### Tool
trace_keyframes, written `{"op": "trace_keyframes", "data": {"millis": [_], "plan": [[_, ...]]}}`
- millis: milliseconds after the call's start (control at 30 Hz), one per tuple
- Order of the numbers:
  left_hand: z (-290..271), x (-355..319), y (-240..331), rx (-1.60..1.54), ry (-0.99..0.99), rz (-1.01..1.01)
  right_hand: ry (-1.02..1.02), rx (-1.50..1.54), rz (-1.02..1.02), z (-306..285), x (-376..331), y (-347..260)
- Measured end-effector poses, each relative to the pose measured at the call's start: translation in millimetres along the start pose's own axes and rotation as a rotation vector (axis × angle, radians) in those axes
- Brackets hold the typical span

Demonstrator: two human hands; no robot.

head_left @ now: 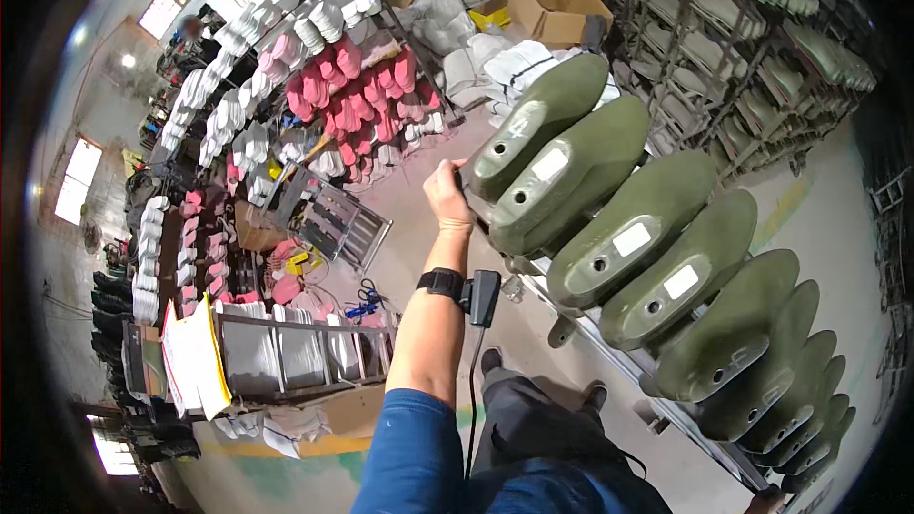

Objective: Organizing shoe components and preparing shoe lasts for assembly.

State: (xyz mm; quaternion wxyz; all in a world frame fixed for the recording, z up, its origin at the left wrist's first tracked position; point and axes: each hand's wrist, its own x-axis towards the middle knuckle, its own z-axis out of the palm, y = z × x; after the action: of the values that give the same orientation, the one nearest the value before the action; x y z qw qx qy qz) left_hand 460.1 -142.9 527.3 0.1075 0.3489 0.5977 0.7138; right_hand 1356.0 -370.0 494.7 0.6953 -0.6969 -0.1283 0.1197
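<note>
A long metal rack [609, 352] stretches from the middle of the view to the lower right. Along it stands a row of several dark green shoe lasts [619, 176], each with a round hole, some bearing white patches. My left hand [447, 196] is closed round the rack's far left end, beside the first last. A black wristband with a small device and cable [482, 299] is on my left wrist. At the lower right edge, my right hand [764, 501] is partly in view, curled at the rack's near end; most of its fingers are hidden.
Shelving with pink and white shoe parts [347, 86] fills the left side. A cart of white pieces [309, 352] stands at the lower left, near a metal frame [345, 222]. At the back are a cardboard box [557, 11] and racks of more lasts [705, 33].
</note>
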Motion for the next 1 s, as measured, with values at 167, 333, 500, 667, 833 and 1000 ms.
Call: {"op": "trace_keyframes", "data": {"millis": [167, 333, 500, 667, 833, 1000], "plan": [[-5.3, 63.4, -33.9, 0.125, -0.014, 0.190, 0.057, 0.051, 0.031, 43.2, -91.9, 11.0], [-9.5, 149.3, -61.2, 0.019, -0.109, -0.009, 0.134, 0.058, 0.072, 74.0, -188.0, 7.6], [-15.4, 227.3, -84.6, 0.003, -0.148, -0.042, 0.220, 0.063, 0.113, 105.9, -259.8, -3.1], [-16.4, 297.6, -114.1, -0.013, -0.204, 0.016, 0.326, 0.074, 0.160, 132.4, -322.3, -1.9], [-19.9, 364.8, -151.1, 0.189, -0.310, 0.136, 0.490, 0.034, 0.200, 118.8, -402.6, -5.6], [-15.2, 422.7, -160.6, 0.120, -0.312, 0.117, 0.372, -0.032, 0.247, 79.9, -423.6, 12.4]]}}
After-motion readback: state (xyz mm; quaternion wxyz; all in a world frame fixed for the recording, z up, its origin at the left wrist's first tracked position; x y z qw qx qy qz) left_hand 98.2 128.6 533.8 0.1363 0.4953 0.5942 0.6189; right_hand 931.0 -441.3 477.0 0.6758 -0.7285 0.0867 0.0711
